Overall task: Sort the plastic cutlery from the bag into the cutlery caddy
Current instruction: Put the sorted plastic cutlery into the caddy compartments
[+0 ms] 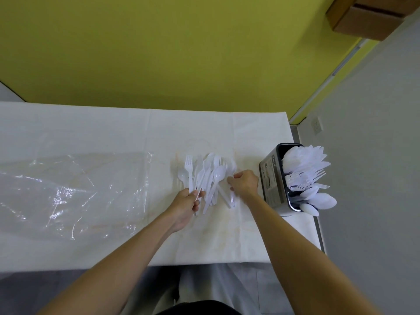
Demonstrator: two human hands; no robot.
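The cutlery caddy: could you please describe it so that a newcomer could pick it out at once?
Find the table with the white cloth and follow it to its right edge. The caddy stands there, right of the right hand and the loose cutlery pile. It is the only upright dark box, with white forks and spoons sticking out of its top.

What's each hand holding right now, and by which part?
Left hand grips plastic cutlery by the handle ends. Right hand curls over the pile; its hold cannot be told.
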